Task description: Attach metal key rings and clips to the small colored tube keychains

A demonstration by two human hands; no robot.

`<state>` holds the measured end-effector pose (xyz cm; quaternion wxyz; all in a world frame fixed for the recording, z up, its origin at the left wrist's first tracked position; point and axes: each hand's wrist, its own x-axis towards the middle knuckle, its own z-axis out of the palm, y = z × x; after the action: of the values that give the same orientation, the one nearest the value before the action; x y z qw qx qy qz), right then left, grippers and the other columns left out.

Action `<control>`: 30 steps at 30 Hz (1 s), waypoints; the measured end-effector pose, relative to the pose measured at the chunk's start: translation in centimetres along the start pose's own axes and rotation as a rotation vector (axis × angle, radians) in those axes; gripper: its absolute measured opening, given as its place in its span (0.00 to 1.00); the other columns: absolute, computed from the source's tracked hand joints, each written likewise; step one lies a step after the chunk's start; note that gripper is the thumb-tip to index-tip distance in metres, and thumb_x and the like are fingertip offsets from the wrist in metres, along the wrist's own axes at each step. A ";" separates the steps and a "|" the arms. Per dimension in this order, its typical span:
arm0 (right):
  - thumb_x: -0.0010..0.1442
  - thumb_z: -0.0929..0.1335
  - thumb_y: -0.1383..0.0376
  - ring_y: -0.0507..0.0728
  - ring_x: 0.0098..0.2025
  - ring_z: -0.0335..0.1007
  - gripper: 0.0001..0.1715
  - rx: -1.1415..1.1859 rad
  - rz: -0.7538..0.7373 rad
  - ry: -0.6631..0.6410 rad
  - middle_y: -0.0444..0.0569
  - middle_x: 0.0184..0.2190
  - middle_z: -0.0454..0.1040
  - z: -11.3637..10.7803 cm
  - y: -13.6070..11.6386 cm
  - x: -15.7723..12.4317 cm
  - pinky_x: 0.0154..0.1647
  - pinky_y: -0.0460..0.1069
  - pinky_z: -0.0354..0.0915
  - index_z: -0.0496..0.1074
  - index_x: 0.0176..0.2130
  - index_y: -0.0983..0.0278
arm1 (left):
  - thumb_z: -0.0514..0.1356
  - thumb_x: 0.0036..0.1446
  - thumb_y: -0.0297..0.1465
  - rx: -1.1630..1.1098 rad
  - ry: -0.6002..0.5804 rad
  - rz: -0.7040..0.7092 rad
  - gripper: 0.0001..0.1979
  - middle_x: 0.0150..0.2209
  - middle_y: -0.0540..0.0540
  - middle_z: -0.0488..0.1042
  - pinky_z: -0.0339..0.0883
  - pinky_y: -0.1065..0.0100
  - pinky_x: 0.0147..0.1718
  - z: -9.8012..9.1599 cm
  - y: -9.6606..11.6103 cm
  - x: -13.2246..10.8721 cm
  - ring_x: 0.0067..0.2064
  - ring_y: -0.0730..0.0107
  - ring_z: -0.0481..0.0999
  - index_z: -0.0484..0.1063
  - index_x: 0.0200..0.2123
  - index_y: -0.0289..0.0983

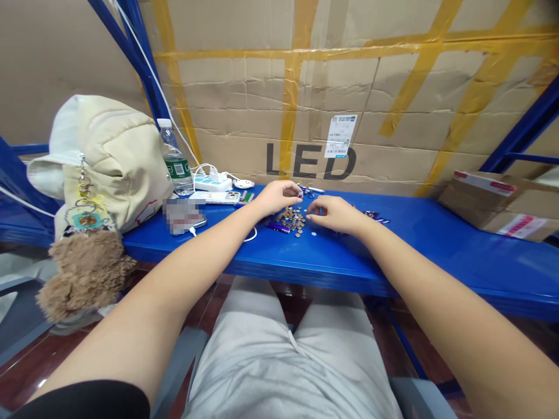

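A pile of several small brass-coloured round parts [292, 219] lies on the blue shelf [437, 244] in front of me. My left hand [276, 196] rests at the pile's left rear edge with its fingers curled in a pinch; what it holds is too small to make out. My right hand [332, 213] sits at the pile's right side, fingertips pinched together toward the parts. A small purple cylinder [279, 227] lies just left of the pile. One tiny white dot-like piece [313, 234] lies on the shelf near my right hand.
A cream bag [111, 157] with a brown plush charm [82, 273] stands at the left. Beside it are a water bottle [176, 158], a white power strip [212, 183] and a phone [186, 218]. A cardboard box [502, 203] sits at the right. A cardboard wall marked LED [310, 162] backs the shelf.
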<state>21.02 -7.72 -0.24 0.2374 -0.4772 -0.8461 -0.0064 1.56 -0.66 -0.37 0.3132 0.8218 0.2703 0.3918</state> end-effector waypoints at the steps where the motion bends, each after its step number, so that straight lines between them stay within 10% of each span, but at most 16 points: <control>1: 0.55 0.68 0.64 0.57 0.35 0.73 0.07 -0.003 -0.012 -0.024 0.48 0.34 0.79 0.1 0.0 0.0 0.37 0.49 0.65 0.76 0.34 0.62 | 0.65 0.48 0.25 0.003 0.000 0.005 0.08 0.38 0.43 0.79 0.69 0.59 0.49 0.0 0.0 0.0 0.42 0.68 0.78 0.73 0.35 0.32; 11: 0.54 0.68 0.66 0.56 0.31 0.71 0.05 -0.067 0.022 -0.089 0.48 0.30 0.78 1.5 -0.1 0.7 0.32 0.48 0.62 0.76 0.29 0.62 | 0.65 0.48 0.27 0.031 -0.020 -0.007 0.10 0.39 0.42 0.79 0.69 0.57 0.49 -0.1 0.2 -0.1 0.43 0.66 0.77 0.74 0.36 0.32; 19: 0.53 0.68 0.61 0.55 0.30 0.67 0.08 0.065 0.025 0.361 0.50 0.30 0.75 0.4 0.7 0.8 0.31 0.49 0.60 0.75 0.31 0.64 | 0.66 0.49 0.27 -0.014 -0.137 -0.003 0.12 0.40 0.42 0.79 0.69 0.57 0.50 0.3 0.1 -0.3 0.43 0.66 0.78 0.75 0.39 0.33; 30: 0.56 0.68 0.60 0.55 0.29 0.65 0.11 0.140 -0.030 0.383 0.49 0.29 0.74 0.4 0.2 0.7 0.31 0.50 0.61 0.76 0.35 0.63 | 0.66 0.49 0.28 -0.028 -0.121 0.002 0.12 0.40 0.42 0.80 0.69 0.57 0.50 0.3 0.4 -0.3 0.44 0.65 0.78 0.77 0.40 0.33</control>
<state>20.75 -6.96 -0.35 0.4264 -0.4370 -0.7909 -0.0416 1.73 -1.17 -0.36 0.3403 0.8398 0.2446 0.3453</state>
